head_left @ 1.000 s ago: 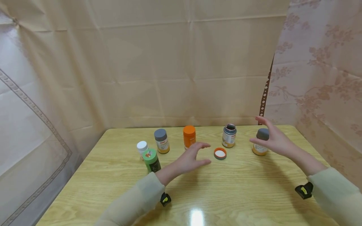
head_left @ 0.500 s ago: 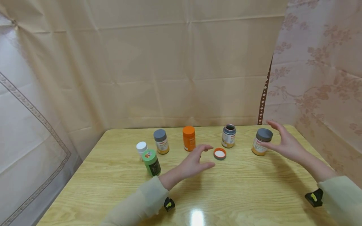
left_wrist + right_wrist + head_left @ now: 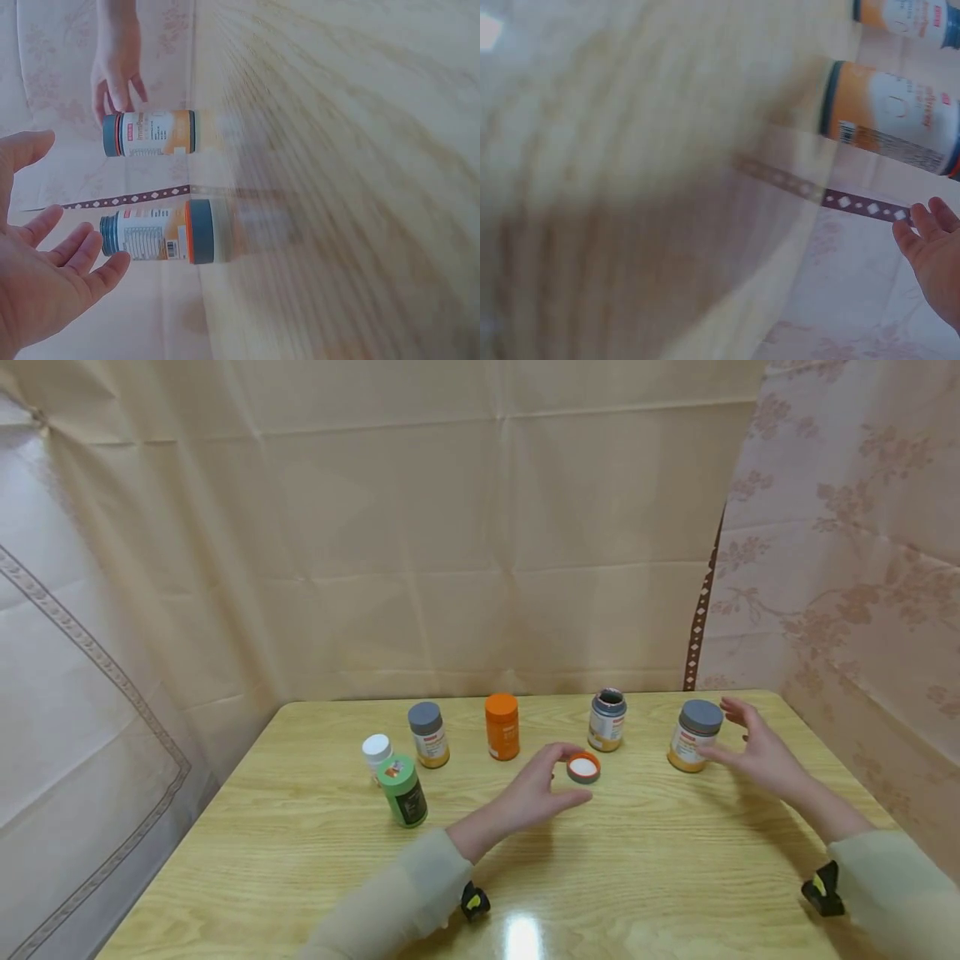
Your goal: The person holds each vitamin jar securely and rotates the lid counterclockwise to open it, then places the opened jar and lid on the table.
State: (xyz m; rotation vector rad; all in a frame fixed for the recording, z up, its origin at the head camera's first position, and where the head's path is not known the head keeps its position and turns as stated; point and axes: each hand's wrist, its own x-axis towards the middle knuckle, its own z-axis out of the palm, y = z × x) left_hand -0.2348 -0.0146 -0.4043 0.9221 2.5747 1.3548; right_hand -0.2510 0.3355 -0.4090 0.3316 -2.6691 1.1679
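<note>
My left hand [image 3: 536, 789] is held over the table with thumb and fingers spread apart, just left of an upturned grey lid [image 3: 583, 768] with an orange rim and white inside. Behind that lid stands an uncapped supplement bottle [image 3: 607, 722], its dark mouth showing. At the right, my right hand [image 3: 761, 756] is at the right side of a capped supplement bottle [image 3: 687, 747] with a grey lid. Its thumb overlaps the bottle in the head view. A gap shows between hand and bottle [image 3: 896, 116] in the right wrist view. Both hands hold nothing.
Farther left on the wooden table [image 3: 285, 852] stand an orange bottle [image 3: 502, 728], another grey-lidded bottle [image 3: 430, 737], a white-capped bottle [image 3: 376, 754] and a green-lidded container [image 3: 405, 793]. A beige curtain [image 3: 390, 552] hangs behind the table.
My left hand has moved right, up to the upturned lid. My right hand has shifted from in front of the capped bottle to its right side and lower. The bottles have stayed put.
</note>
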